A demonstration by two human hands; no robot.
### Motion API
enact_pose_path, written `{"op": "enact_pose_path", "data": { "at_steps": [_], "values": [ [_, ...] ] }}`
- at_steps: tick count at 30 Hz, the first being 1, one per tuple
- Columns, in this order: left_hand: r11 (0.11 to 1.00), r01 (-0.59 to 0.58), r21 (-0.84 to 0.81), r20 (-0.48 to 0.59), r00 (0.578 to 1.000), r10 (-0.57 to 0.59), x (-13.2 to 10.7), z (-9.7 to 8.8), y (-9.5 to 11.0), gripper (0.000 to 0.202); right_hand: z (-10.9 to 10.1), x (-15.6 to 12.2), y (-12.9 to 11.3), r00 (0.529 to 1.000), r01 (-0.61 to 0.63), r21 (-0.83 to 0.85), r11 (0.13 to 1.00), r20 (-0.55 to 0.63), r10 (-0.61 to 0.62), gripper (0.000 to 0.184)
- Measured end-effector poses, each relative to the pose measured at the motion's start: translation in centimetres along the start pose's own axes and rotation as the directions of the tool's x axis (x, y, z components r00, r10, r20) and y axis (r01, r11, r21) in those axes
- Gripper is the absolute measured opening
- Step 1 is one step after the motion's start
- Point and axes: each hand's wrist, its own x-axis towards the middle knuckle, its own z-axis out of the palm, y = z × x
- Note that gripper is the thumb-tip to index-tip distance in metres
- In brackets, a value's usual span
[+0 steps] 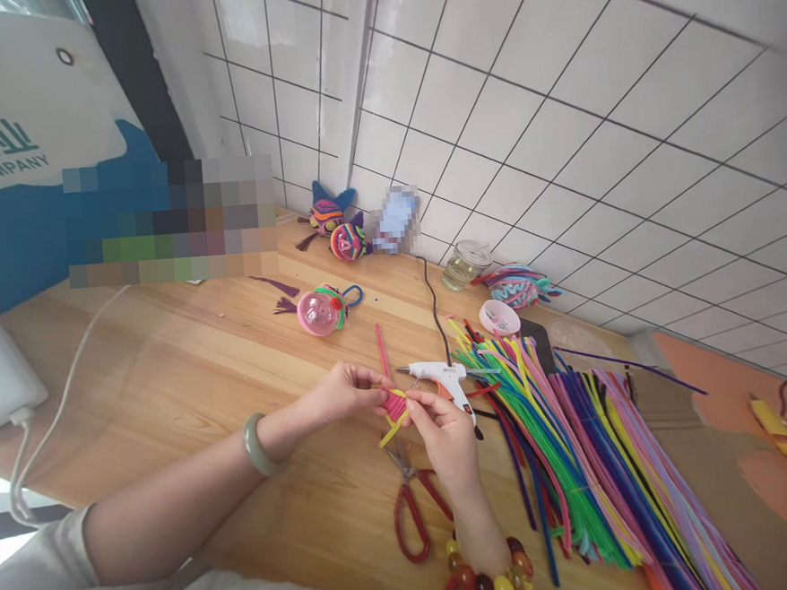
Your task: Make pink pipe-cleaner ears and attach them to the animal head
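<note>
Between my hands is a small piece of pink and yellow pipe cleaners (395, 406), the pink part packed in rows with yellow along its edges. My left hand (350, 395), with a jade bangle on the wrist, pinches its left side. The fingers of my right hand (443, 431) close on its right side; a beaded bracelet circles that wrist. A single pink pipe cleaner (382, 350) points away from the work. Just beyond my right hand lies a white glue gun (439, 373). Red-handled scissors (411, 520) rest under and beside my right forearm.
Bundles of coloured pipe cleaners (580, 462) spread over the right side. Behind stand a clear pink-rimmed ball ornament (320, 312), two wrapped ornaments (348, 242), a phone (396, 218), a glass jar (465, 265) and a pink dish (499, 316). A black cord (433, 301) trails to the wall.
</note>
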Motion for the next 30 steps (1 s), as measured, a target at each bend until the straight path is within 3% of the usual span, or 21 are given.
{"op": "enact_pose_path", "data": {
  "at_steps": [30],
  "values": [
    [1.000,-0.001,0.024,0.008,1.000,0.000,0.07,-0.08,-0.09,0.027,-0.04,0.09,0.08,1.000,0.027,-0.016,1.000,0.002,-0.027,0.023]
  ]
}}
